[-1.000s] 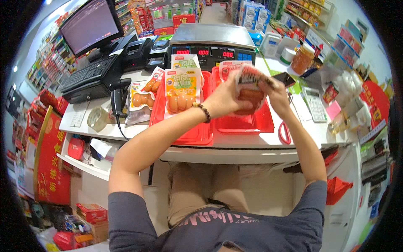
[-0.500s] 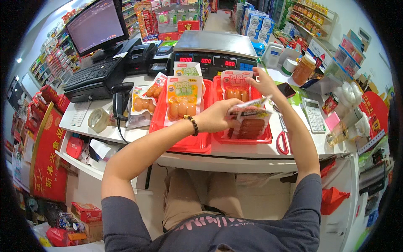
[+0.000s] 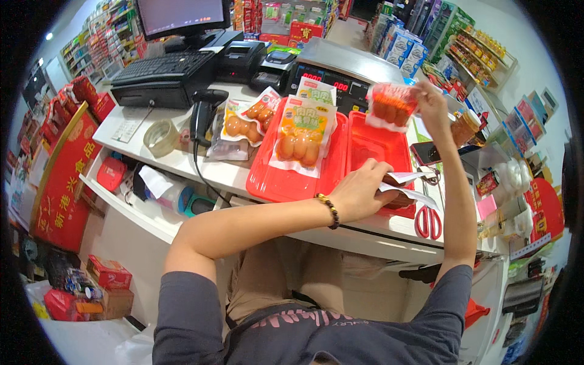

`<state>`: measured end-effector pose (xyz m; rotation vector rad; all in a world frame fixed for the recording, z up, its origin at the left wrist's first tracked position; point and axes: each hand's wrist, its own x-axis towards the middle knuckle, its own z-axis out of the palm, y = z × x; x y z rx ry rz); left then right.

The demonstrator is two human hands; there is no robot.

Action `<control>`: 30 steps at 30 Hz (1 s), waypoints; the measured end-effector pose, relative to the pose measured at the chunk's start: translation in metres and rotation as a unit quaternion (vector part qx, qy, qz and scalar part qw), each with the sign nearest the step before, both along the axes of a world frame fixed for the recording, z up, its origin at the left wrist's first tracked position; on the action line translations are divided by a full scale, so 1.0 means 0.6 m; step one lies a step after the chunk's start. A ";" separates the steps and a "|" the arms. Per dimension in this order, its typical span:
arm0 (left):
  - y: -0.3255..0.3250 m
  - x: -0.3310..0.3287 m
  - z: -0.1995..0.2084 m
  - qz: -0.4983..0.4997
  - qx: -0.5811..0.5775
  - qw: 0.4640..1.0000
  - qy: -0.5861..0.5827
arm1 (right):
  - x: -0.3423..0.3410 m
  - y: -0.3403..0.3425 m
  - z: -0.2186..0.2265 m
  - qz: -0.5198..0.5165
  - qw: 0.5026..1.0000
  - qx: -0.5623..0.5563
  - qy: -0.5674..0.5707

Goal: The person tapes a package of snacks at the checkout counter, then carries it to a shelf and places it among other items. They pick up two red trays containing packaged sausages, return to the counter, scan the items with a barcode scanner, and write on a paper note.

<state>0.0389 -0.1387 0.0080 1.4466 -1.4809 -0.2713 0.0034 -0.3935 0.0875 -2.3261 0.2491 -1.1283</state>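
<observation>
My right hand (image 3: 433, 108) pinches the upper edge of a sausage packet (image 3: 388, 108) with a red top, raised above the far end of the right red tray (image 3: 364, 146). Low over that tray's near end, my left hand (image 3: 363, 193) grips more sausage packets (image 3: 406, 196), seen nearly edge-on. My left fingers partly hide them. In the left red tray (image 3: 263, 182) lie upright-printed sausage packets (image 3: 299, 146) with yellow and green labels, one overlapping another. Two more packets (image 3: 242, 128) rest left of it.
Behind the trays stands a digital scale (image 3: 347, 61) with red digits. A handheld scanner (image 3: 205, 118), tape roll (image 3: 161, 137), keyboard (image 3: 164, 68) and monitor (image 3: 182, 17) are leftward. Red-handled scissors (image 3: 427, 222) and a phone (image 3: 424, 153) lie rightward. An open drawer (image 3: 131, 204) juts out below.
My right hand has taken the packet at the tray's far end and lifted it rightward. My left hand has lowered its packets toward the tray's near end. The view has turned.
</observation>
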 end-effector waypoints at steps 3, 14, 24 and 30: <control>0.009 -0.009 0.006 0.018 0.016 1.000 0.012 | 0.002 0.062 0.079 -0.008 1.000 0.021 0.004; 0.020 -0.011 -0.009 0.007 -0.026 1.000 -0.006 | 0.114 0.200 -0.025 0.177 0.895 0.308 0.270; 0.021 0.015 0.005 -0.012 0.042 0.998 -0.052 | 0.194 0.274 0.037 0.148 0.940 -0.153 0.266; 0.039 0.033 -0.029 0.064 -0.082 0.985 -0.141 | 0.313 0.324 0.036 0.178 0.854 -0.266 0.410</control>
